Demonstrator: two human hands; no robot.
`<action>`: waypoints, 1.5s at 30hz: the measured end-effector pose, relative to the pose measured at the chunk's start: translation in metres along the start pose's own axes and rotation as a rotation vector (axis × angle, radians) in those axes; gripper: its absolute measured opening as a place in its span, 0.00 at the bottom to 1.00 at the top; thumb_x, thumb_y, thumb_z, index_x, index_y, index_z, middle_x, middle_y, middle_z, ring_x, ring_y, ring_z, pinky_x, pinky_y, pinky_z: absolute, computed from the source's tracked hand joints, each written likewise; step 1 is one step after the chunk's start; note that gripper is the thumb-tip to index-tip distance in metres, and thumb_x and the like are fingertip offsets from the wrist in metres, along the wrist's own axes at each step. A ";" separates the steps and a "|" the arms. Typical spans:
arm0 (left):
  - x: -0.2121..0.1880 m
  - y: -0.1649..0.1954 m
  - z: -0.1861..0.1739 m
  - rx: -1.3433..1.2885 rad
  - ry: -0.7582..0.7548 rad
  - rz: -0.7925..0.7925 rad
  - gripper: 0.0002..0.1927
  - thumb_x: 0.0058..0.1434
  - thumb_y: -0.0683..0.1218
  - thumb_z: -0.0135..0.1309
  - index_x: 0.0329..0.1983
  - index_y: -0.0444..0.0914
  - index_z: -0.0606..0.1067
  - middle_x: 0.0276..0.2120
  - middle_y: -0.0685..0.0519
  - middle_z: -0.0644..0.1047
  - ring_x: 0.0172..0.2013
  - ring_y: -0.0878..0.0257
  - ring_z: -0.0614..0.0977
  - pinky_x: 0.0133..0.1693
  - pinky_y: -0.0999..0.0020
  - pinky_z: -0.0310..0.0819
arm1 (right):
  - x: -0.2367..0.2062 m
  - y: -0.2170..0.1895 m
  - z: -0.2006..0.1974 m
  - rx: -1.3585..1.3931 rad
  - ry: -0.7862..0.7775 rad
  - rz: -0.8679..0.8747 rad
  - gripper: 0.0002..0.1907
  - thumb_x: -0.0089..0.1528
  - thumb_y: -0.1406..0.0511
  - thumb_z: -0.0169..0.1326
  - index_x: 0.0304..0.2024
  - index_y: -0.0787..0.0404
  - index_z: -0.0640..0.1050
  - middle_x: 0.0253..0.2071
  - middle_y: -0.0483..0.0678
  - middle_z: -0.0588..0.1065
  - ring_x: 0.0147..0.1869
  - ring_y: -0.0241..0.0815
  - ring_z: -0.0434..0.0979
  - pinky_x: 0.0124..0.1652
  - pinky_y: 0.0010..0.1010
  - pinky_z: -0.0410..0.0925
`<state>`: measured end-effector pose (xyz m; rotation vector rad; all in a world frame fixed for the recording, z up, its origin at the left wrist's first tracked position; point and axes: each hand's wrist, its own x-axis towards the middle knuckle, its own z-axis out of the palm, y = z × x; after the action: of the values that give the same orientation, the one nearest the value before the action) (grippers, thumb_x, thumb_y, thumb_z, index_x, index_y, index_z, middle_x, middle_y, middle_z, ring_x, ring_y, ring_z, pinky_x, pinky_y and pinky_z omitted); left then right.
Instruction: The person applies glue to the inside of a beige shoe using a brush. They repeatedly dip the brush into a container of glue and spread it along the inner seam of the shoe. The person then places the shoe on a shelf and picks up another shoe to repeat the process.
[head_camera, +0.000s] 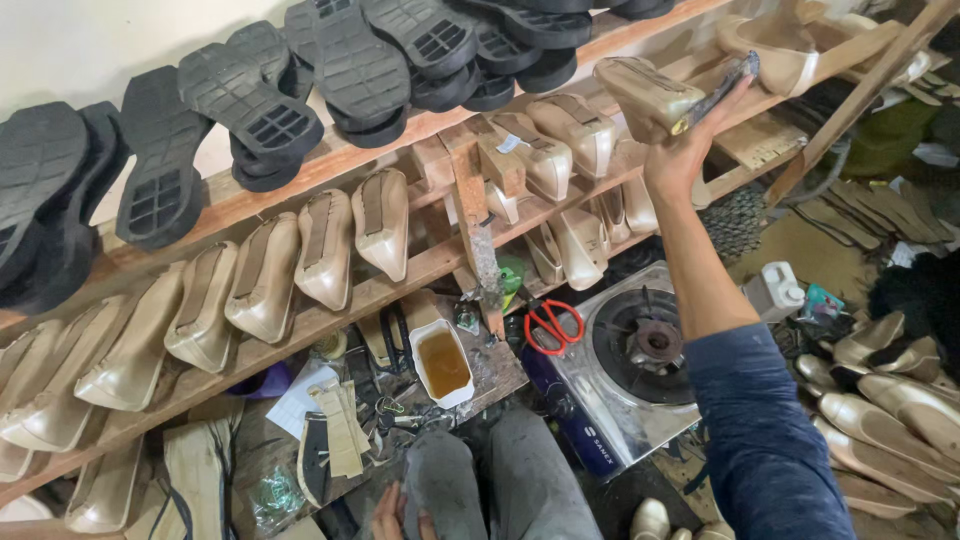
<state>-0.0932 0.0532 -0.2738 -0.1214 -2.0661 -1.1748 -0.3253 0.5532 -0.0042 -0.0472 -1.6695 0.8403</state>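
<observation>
My right hand (690, 140) reaches up to the middle wooden shelf (420, 265) and grips a beige heeled shoe (645, 95) by its sole end, together with a thin dark strip-like tool (722, 85). The shoe is among other beige shoes (325, 245) lined sole-out on that shelf. My left hand (392, 515) rests low by my knee in grey trousers at the bottom edge, fingers loosely bent, holding nothing that I can see.
Black rubber soles (250, 100) lean along the top shelf. A white tub of amber glue (442, 362), red-handled scissors (553, 325) and a single-burner gas stove (640, 365) sit below. More beige shoes (890, 400) lie piled at right.
</observation>
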 end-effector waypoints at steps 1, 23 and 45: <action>0.000 -0.002 0.001 0.051 -0.002 0.073 0.30 0.47 0.49 0.57 0.56 0.35 0.75 0.50 0.40 0.76 0.49 0.48 0.80 0.51 0.59 0.77 | 0.001 0.002 0.006 -0.020 -0.004 0.003 0.63 0.62 0.84 0.62 0.78 0.57 0.29 0.82 0.64 0.39 0.87 0.57 0.39 0.83 0.36 0.41; -0.022 -0.032 0.014 0.067 -0.191 0.040 0.27 0.46 0.43 0.56 0.54 0.38 0.77 0.48 0.42 0.79 0.51 0.49 0.81 0.58 0.57 0.74 | -0.027 0.046 0.009 -0.126 -0.089 -0.073 0.72 0.55 0.78 0.74 0.77 0.56 0.30 0.80 0.61 0.41 0.87 0.65 0.47 0.80 0.44 0.51; -0.030 -0.053 0.021 0.126 -0.253 0.098 0.27 0.44 0.44 0.56 0.51 0.42 0.79 0.48 0.45 0.78 0.49 0.52 0.80 0.54 0.60 0.73 | -0.021 0.132 -0.064 0.216 0.242 -0.067 0.58 0.65 0.90 0.42 0.79 0.35 0.36 0.84 0.42 0.38 0.84 0.42 0.48 0.74 0.33 0.60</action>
<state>-0.1056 0.0469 -0.3368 -0.3214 -2.3202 -1.0087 -0.3166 0.6721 -0.0917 0.0542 -1.3410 0.9222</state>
